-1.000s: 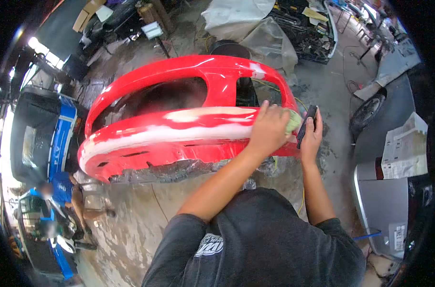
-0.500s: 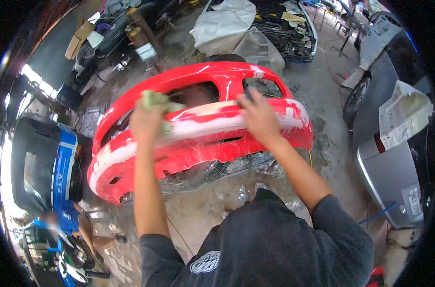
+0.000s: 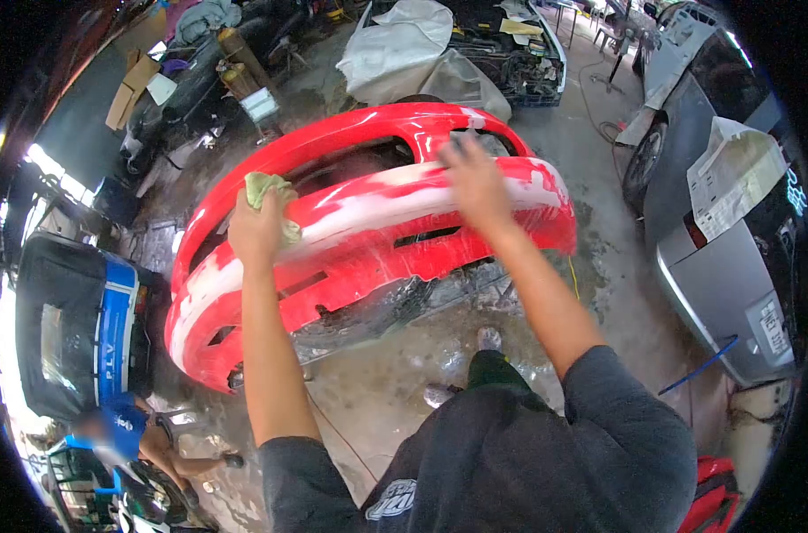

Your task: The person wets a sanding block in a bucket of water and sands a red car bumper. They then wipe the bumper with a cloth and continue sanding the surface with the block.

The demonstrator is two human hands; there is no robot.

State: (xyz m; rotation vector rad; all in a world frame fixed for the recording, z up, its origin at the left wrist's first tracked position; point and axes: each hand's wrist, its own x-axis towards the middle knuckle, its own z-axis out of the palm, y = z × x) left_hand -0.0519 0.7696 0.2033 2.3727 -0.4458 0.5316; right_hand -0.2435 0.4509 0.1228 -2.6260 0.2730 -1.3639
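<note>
A red car bumper cover (image 3: 359, 250) with pale, whitish patches along its ridge stands in front of me, looking wet in places. My left hand (image 3: 254, 235) is closed on a light green cloth (image 3: 269, 189) at the bumper's left upper part. Over the right part of the ridge, my right hand (image 3: 482, 191) is smeared by motion. Its fingers are bent over a small dark pad (image 3: 460, 144), whose exact kind I cannot make out.
A silver car (image 3: 728, 293) with paper on it stands at the right, and a car with an open engine bay (image 3: 501, 53) at the back. A person in a blue shirt (image 3: 124, 425) is at lower left near a motorcycle (image 3: 151, 493). The floor (image 3: 359, 382) is wet.
The view has shifted, so the bumper sits slightly higher in it. Both hands stay at the bumper, still holding the cloth and the dark pad.
</note>
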